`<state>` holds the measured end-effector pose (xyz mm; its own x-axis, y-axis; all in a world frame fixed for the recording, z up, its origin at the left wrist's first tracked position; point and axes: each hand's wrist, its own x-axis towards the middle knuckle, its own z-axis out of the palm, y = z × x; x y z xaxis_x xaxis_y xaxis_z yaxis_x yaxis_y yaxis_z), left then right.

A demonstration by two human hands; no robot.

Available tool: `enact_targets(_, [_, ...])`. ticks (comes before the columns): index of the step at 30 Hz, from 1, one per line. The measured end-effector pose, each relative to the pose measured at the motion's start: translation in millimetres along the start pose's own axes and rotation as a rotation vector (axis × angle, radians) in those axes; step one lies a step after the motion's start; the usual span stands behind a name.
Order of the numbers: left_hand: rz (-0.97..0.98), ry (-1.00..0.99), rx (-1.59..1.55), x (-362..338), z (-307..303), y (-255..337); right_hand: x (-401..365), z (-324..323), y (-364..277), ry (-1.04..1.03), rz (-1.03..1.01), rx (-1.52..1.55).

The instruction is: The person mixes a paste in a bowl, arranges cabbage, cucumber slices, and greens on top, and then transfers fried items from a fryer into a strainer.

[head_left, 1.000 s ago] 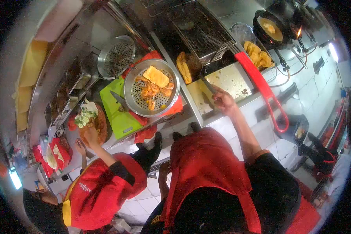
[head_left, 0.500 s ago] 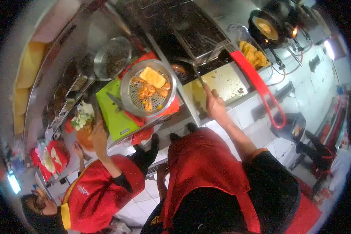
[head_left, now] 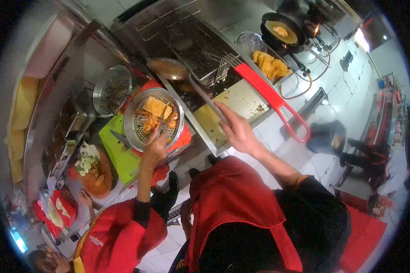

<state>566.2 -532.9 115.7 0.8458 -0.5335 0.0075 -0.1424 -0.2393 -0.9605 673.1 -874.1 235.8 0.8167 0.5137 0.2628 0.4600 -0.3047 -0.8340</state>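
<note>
My right hand (head_left: 238, 130) is closed around the long metal handle of a skimmer (head_left: 167, 69). The skimmer's round, blurred head is over the left side of the fryer (head_left: 209, 98). My left hand (head_left: 185, 214) hangs low beside my red apron, in shadow and partly covered, so its fingers cannot be made out. Left of the fryer stands a perforated metal colander (head_left: 128, 123) holding a golden fried block (head_left: 157, 107) and several orange-brown fried pieces (head_left: 150, 123). A co-worker's hand (head_left: 154, 152) reaches into it with metal tongs (head_left: 161, 126).
A red basket handle (head_left: 269, 93) sticks out over the fryer's front edge. Behind it are yellow fried pieces (head_left: 271, 66) and a pan (head_left: 281, 31) beside a flame. A green cutting board (head_left: 118, 154) with a knife lies under the colander's left. The co-worker (head_left: 114, 232) stands close on my left.
My right hand has drawn left and the skimmer head has moved up and left over the fryer. The co-worker's hand has moved from the wooden platter to the colander. The view has shifted.
</note>
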Motion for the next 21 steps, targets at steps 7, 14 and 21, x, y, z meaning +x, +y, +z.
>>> enact_targets(7, [0.088, 0.077, 0.821, 10, 5, -1, 67, -10, -24, 0.082, 0.211, 0.309])
enact_targets(14, [-0.057, 0.089, 0.954, -34, -13, 21, 126, -17, -47, -0.092, 0.583, 1.094])
enact_targets(21, [0.108, 0.027, 0.592, -9, 18, 72, 170, -15, -43, -0.108, 0.357, 1.107])
